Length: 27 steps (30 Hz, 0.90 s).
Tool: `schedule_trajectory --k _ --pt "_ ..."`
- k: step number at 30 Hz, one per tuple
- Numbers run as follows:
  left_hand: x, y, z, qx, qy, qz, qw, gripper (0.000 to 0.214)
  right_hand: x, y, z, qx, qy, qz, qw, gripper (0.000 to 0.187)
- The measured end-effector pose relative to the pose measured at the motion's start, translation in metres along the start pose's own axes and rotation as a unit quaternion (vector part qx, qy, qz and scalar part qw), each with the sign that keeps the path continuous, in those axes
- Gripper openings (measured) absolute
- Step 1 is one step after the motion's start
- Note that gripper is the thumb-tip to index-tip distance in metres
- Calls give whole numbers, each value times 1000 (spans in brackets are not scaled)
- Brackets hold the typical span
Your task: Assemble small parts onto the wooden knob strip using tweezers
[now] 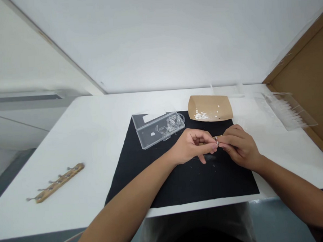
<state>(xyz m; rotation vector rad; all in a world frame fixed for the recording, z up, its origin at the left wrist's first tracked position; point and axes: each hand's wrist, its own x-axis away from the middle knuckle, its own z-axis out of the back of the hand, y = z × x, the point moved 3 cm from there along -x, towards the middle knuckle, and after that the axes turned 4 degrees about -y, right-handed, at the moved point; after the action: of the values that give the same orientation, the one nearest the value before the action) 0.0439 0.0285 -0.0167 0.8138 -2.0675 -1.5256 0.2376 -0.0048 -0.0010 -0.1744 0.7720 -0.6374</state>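
Right now, over the black rectangular mat [181, 186], the left hand [192, 146] is pinching a tiny whitish piece [217, 143] between thumb and fingertip! The right hand [240, 147] is curling its fingers right beside it; what they're gripping, I can't tell. Behind, a clear plastic case [151, 142] is lying open, holding transparent nail-shaped pieces [175, 124], while a brown paper tray [209, 101] is carrying white bits [201, 116]. Far left, a wooden strip with metal prongs [59, 183] is resting on the white surface [97, 131].
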Motion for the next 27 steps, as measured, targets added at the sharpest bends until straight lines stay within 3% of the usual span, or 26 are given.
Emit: schedule_trajectory --k 11,18,27 --pt "1 4 -1 -105 25 -40 993 20 2 3 5 99 -16 42 994 17" --pt "0 3 4 -210 85 -97 969 12 -3 2 4 101 -22 -13 995 13" --pt "0 9 3 -300 92 -177 933 2 -3 -2 2 66 9 -21 998 20"
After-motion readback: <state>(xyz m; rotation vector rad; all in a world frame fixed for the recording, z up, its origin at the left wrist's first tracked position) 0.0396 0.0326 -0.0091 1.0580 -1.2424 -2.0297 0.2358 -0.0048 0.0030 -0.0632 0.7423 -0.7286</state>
